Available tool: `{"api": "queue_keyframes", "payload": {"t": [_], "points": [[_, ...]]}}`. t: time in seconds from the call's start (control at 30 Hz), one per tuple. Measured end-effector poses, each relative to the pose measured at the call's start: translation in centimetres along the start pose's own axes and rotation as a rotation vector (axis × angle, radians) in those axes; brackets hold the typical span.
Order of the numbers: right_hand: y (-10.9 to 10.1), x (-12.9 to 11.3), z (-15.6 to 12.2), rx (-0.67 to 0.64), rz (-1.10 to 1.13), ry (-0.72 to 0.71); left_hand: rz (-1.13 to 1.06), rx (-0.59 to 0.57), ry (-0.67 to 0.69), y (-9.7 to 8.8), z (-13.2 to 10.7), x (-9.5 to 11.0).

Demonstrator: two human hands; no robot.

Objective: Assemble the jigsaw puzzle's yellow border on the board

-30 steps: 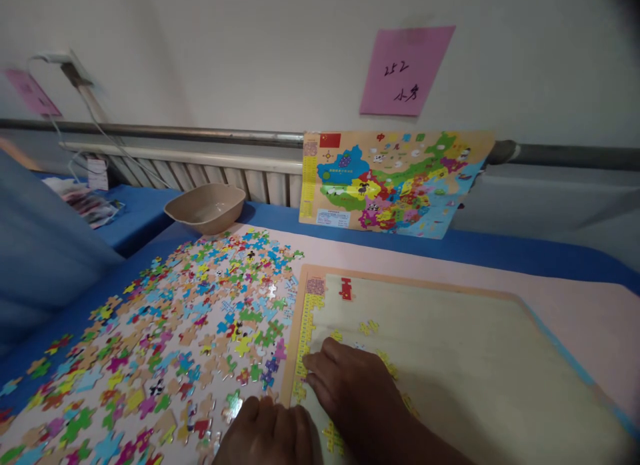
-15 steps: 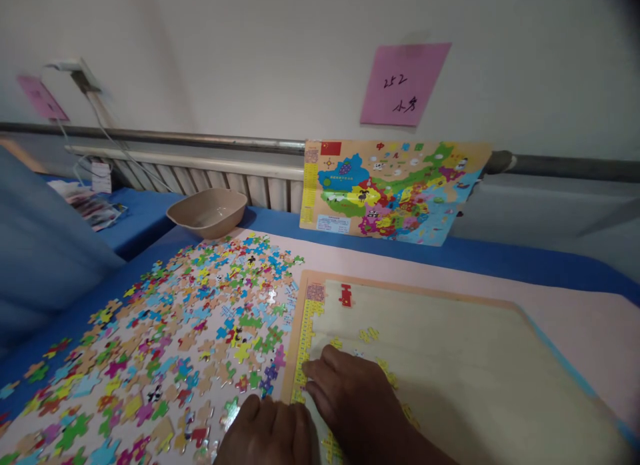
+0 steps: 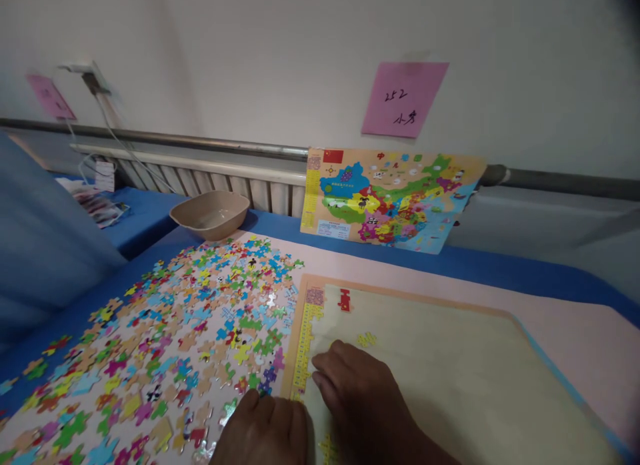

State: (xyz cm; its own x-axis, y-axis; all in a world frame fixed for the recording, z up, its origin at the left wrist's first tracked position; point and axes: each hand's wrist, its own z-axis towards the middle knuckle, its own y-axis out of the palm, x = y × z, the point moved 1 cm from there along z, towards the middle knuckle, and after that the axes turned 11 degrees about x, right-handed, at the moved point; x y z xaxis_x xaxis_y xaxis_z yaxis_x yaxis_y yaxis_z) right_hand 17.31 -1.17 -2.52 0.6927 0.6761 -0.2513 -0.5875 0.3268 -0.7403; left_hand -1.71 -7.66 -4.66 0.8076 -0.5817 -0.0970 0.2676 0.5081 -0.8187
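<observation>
My left hand rests with curled fingers on the lower left edge of the puzzle board, beside loose pieces. Over the board's left part, my right hand has bent fingers, thumb and forefinger close together near the yellow strip of joined puzzle pieces. Whatever either hand grips is hidden from view. Two joined red pieces lie near the board's upper left. Some yellow pieces lie just beyond my right hand, and another yellow piece shows between my hands.
Many loose puzzle pieces spread over the left of the table. A beige basin stands behind them. A map picture leans upright against the wall rail. Pink paper is stuck above it. A blue curtain hangs at left.
My right hand has shifted slightly right, away from the yellow strip, and now covers yellow pieces that showed beside it. My left hand stays nearly in place. The view has tilted slightly.
</observation>
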Motion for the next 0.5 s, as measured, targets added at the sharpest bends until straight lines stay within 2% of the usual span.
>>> {"api": "queue_keyframes", "payload": {"t": [0.23,0.5], "points": [[0.40,-0.16,-0.27,0.025,-0.007,-0.040,-0.003,0.001,0.003,-0.06,0.15,0.06],[0.86,-0.67,-0.27,-0.069,-0.008,-0.039,0.008,0.048,0.006,-0.03,0.18,0.13]]}}
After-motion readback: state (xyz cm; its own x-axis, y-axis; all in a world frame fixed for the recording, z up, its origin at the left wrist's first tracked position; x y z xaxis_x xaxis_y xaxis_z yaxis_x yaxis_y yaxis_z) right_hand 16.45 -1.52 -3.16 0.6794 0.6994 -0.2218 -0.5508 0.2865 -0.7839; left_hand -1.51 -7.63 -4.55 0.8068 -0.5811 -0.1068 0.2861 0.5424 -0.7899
